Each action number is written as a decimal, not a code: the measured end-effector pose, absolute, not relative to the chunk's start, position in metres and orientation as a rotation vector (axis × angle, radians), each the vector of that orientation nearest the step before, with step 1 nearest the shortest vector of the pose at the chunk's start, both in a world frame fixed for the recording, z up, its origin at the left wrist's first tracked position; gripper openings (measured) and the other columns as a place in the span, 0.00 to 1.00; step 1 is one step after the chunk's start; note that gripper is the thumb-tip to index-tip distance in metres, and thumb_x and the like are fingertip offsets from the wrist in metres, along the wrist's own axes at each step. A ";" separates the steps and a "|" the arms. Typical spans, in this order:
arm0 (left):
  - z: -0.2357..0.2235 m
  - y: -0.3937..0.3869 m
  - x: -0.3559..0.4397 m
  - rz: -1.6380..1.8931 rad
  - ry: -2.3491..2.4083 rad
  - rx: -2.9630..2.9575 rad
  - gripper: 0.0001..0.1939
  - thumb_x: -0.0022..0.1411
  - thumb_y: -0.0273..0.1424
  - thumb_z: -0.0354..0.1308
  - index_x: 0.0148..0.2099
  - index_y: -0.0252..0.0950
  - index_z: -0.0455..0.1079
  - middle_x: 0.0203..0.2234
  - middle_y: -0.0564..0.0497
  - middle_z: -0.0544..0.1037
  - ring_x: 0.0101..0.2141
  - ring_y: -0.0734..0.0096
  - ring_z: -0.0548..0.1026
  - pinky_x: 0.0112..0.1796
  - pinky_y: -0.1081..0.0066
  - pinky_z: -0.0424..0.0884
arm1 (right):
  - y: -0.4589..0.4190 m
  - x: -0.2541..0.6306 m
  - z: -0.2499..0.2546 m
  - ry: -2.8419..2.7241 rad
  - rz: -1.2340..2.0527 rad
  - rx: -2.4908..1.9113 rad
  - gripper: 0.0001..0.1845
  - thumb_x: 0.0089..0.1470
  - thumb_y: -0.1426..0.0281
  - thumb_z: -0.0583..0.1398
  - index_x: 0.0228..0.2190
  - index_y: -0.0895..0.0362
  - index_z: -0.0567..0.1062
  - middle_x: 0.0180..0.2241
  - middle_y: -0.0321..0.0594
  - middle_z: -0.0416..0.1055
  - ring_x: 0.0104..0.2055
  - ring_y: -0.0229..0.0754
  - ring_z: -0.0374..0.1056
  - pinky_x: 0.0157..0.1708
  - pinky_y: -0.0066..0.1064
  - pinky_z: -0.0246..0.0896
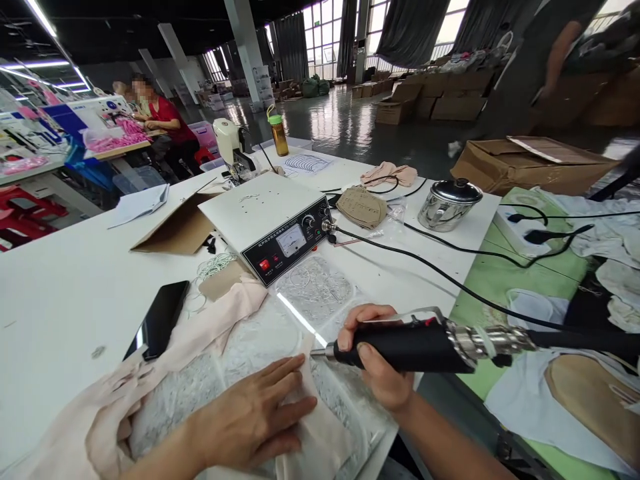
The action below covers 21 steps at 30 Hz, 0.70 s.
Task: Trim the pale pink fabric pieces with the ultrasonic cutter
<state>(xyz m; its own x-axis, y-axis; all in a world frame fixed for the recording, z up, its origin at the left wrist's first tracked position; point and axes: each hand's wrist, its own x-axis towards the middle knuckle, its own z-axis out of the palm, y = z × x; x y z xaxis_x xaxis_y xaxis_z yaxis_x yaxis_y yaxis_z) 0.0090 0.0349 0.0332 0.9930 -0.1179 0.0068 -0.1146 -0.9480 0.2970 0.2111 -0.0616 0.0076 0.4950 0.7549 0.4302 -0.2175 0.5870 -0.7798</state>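
slipping could make the right fingers (346,339), holding the ultrasonic hand tool (405,345), jab the spread left fingers (295,408) pressing pink cloth (320,430).

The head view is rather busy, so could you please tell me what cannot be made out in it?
Head view: part of the pale pink fabric strip, covered by the left hand.
Head view: whether the silvery metal tip of the black cylindrical tool touches that strip; too small to tell.
Head view: inside the shiny metal cup, hidden by its shiny lid.
Head view: the head of the dark-clothed person, cut off by the top edge.
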 end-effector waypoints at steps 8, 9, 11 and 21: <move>0.024 0.033 0.005 0.049 -0.164 2.833 0.20 0.68 0.39 0.53 0.57 0.32 0.67 0.41 0.40 0.73 0.57 0.45 0.67 0.59 0.53 0.63 | -0.094 0.209 0.022 -0.809 0.802 -0.747 0.07 0.57 0.63 0.60 0.38 0.50 0.68 0.33 0.34 0.63 0.27 0.34 0.65 0.27 0.32 0.64; 0.022 0.033 0.005 0.068 -0.166 2.834 0.20 0.68 0.39 0.53 0.57 0.32 0.67 0.42 0.40 0.73 0.57 0.45 0.67 0.59 0.54 0.63 | -0.095 0.208 0.023 -0.818 0.797 -0.752 0.07 0.58 0.63 0.59 0.37 0.50 0.68 0.32 0.34 0.63 0.26 0.34 0.65 0.27 0.32 0.64; 0.018 0.032 0.004 0.107 -0.175 2.841 0.21 0.68 0.40 0.53 0.57 0.32 0.68 0.41 0.41 0.73 0.56 0.46 0.68 0.59 0.54 0.62 | -0.096 0.206 0.025 -0.841 0.795 -0.771 0.06 0.58 0.64 0.59 0.37 0.50 0.68 0.32 0.34 0.63 0.26 0.35 0.65 0.26 0.32 0.65; 0.014 0.032 0.004 0.139 -0.216 2.889 0.23 0.65 0.43 0.57 0.55 0.32 0.69 0.39 0.41 0.73 0.52 0.45 0.70 0.57 0.55 0.64 | -0.094 0.203 0.027 -0.907 0.801 -0.840 0.06 0.58 0.64 0.59 0.37 0.50 0.68 0.31 0.35 0.64 0.26 0.36 0.66 0.26 0.32 0.66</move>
